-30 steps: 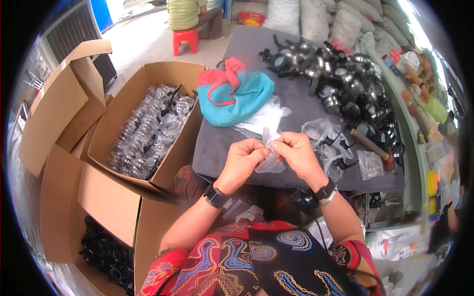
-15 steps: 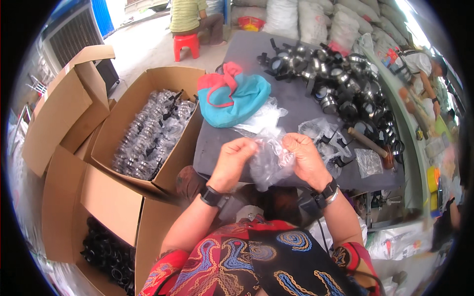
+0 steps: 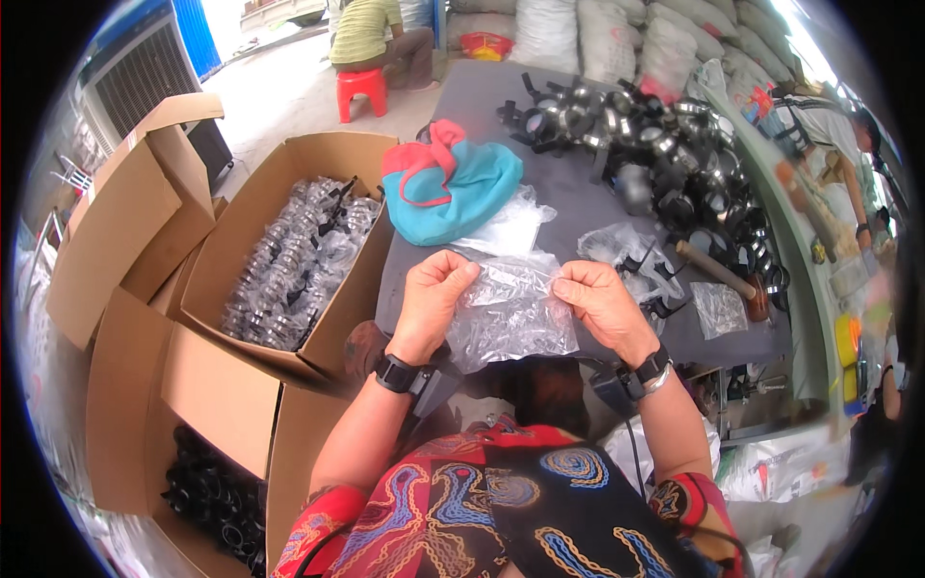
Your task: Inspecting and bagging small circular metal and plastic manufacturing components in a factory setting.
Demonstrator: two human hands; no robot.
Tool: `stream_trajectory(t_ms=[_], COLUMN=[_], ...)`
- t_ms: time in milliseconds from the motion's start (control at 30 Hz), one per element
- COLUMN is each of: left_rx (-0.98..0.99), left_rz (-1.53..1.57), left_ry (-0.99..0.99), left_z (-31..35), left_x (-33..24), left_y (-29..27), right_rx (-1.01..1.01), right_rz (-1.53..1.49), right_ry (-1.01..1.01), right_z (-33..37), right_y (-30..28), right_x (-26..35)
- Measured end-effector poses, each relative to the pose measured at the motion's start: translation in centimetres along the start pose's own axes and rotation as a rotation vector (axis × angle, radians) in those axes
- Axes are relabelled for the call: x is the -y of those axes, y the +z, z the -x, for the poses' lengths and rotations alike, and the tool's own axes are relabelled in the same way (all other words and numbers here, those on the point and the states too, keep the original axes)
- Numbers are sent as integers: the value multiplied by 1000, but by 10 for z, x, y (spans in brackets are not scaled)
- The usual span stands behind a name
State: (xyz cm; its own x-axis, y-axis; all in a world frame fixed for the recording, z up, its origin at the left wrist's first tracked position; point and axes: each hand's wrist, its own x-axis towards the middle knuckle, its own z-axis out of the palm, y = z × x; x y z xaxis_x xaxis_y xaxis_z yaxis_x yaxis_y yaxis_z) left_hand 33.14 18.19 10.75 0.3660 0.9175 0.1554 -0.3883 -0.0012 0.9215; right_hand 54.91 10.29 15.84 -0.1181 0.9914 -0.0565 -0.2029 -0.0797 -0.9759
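A clear plastic bag point(image 3: 514, 313) is stretched between my hands over the near edge of the grey table point(image 3: 568, 207). My left hand point(image 3: 434, 299) pinches its left upper corner; my right hand point(image 3: 605, 303) pinches the right upper corner. The bag looks flat, with nothing visible inside. Just beyond it lie a teal cloth pouch with a red drawstring point(image 3: 462, 197) and white plastic sheets point(image 3: 506, 226). Right of my right hand are crumpled clear bags with black parts point(image 3: 631, 260), a flat clear bag point(image 3: 719, 310) and a wooden-handled hammer point(image 3: 715, 270).
Black and silver ring-shaped metal parts point(image 3: 665, 154) are heaped at the table's far right. An open carton point(image 3: 332, 149) at left holds bagged parts; a nearer carton point(image 3: 217, 385) holds black parts. A person sits on a red stool point(image 3: 361, 94); another person point(image 3: 829, 144) is at far right.
The bag, bunched between my hands before, is now spread out flat. My left hand has moved left and my right hand slightly right, so they are farther apart.
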Motion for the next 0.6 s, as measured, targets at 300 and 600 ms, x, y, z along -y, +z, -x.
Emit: stream_trajectory(t_ms=[300, 600], left_rx=[5, 294], left_rz=[-3, 436], left_ry=[-47, -410], left_z=[3, 17], left_x=[-6, 0], left_y=[-4, -21], right_rx=[-59, -134], right_rz=[24, -63], right_ry=[-86, -216], right_z=[-1, -4], right_y=[-3, -13], right_x=[-5, -8])
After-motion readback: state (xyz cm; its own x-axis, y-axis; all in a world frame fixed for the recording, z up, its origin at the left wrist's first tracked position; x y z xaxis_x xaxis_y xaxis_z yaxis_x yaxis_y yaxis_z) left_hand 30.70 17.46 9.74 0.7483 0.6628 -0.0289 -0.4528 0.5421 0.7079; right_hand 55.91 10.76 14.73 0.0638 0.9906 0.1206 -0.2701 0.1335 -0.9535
